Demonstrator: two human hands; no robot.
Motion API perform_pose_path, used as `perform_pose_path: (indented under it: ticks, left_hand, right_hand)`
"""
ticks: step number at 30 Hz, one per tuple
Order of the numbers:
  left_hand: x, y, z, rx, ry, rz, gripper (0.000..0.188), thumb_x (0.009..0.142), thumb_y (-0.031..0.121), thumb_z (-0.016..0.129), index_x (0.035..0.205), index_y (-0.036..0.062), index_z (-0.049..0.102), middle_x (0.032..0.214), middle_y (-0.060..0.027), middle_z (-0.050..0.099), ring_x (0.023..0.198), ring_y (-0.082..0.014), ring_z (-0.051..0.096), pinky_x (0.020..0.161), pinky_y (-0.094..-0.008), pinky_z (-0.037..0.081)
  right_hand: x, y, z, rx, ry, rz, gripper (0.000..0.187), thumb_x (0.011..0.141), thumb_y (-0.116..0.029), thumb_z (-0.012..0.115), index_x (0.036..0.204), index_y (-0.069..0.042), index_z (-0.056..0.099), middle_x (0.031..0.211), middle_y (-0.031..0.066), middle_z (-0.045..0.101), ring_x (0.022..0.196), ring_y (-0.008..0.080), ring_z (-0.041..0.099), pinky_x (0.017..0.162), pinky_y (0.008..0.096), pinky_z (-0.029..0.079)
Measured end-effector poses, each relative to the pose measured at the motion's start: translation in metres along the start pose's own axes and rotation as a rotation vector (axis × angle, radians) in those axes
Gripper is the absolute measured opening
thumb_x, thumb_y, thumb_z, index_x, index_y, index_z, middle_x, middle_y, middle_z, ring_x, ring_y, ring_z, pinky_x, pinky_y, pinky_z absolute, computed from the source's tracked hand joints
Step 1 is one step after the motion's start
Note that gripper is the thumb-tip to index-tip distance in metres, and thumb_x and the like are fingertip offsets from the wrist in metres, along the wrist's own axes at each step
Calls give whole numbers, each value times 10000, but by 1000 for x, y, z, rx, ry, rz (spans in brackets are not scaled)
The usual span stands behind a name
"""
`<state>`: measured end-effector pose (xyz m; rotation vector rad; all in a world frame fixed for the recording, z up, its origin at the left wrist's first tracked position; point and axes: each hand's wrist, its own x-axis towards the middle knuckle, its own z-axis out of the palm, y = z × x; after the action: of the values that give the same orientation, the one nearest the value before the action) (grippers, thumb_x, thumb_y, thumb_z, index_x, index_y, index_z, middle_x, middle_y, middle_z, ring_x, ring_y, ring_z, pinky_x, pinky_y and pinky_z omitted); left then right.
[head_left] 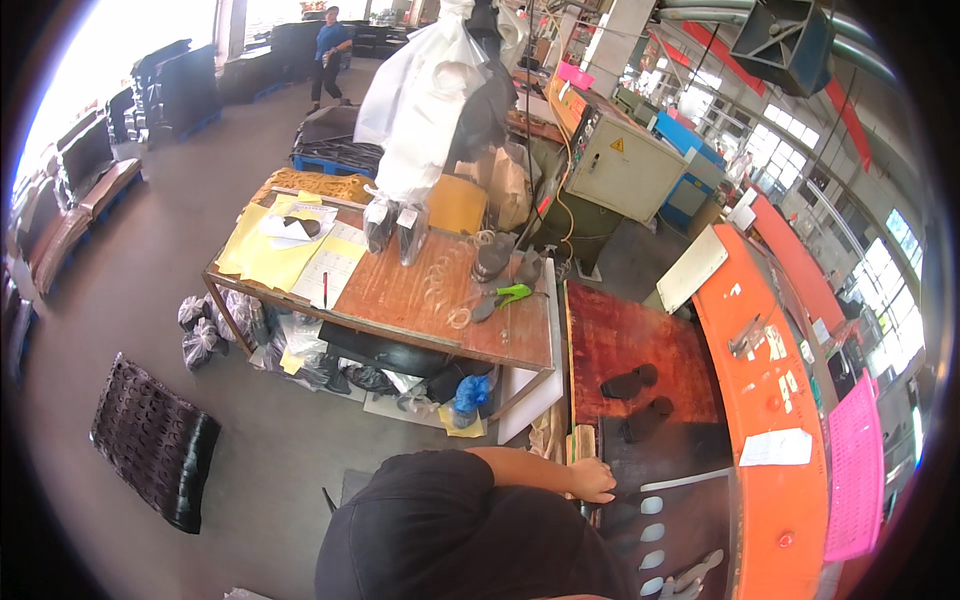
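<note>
My left arm reaches right across my dark shirt. At the near left edge of a dark mould plate, my left hand has its fingers curled down; whatever they hold is hidden. Just beyond it stands a worn wooden block. Two dark pieces shaped like shoe soles, one farther and one nearer, lie where a reddish-brown plate meets the dark one. Several pale oval patches line the mould. A pale grey shape at the lower edge may be my gloved right hand; its fingers are unclear.
An orange machine panel and a pink basket stand at right. Ahead is a wooden table with papers, green-handled scissors and hanging plastic bags. A black textured sheet lies on the floor. Another person is far off.
</note>
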<state>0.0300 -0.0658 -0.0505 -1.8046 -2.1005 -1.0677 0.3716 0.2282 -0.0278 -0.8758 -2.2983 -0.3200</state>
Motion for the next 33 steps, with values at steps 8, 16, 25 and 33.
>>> perform_pose_path:
  ticks: [8, 16, 25, 33]
  left_hand:
    - [-3, 4, -7, 32, 0, -15, 352, 779, 392, 556, 677, 59, 603, 728, -102, 626, 786, -300, 589, 705, -423, 473]
    - [-4, 3, -13, 29, 37, -6, 323, 779, 362, 588, 629, 78, 549, 674, -72, 586, 722, -284, 568, 651, -420, 460]
    - [-2, 10, -24, -22, -161, -203, 295, 805, 362, 562, 742, 79, 620, 807, -84, 635, 791, -263, 598, 709, -413, 482]
    - [-6, 13, -27, -60, 11, -58, 282, 759, 336, 602, 678, 66, 603, 717, -85, 605, 750, -294, 568, 680, -437, 461]
  right_hand:
    - [24, -40, -35, 34, 37, 45, 869, 689, -452, 735, 1294, 60, 377, 1182, 247, 512, 1165, 335, 464, 979, 393, 360]
    - [112, -226, -118, 1208, -228, -78, 736, 857, -390, 559, 1373, 33, 248, 1385, 204, 352, 1276, 332, 361, 1052, 443, 289]
    - [160, -431, -310, 2107, -1406, -760, 1019, 671, -590, 707, 1382, -17, 255, 1259, 169, 478, 1165, 284, 465, 985, 416, 365]
    - [148, -500, -340, 2242, -1766, -1042, 1037, 618, -548, 748, 1365, -2, 281, 1253, 169, 483, 1171, 273, 463, 985, 402, 358]
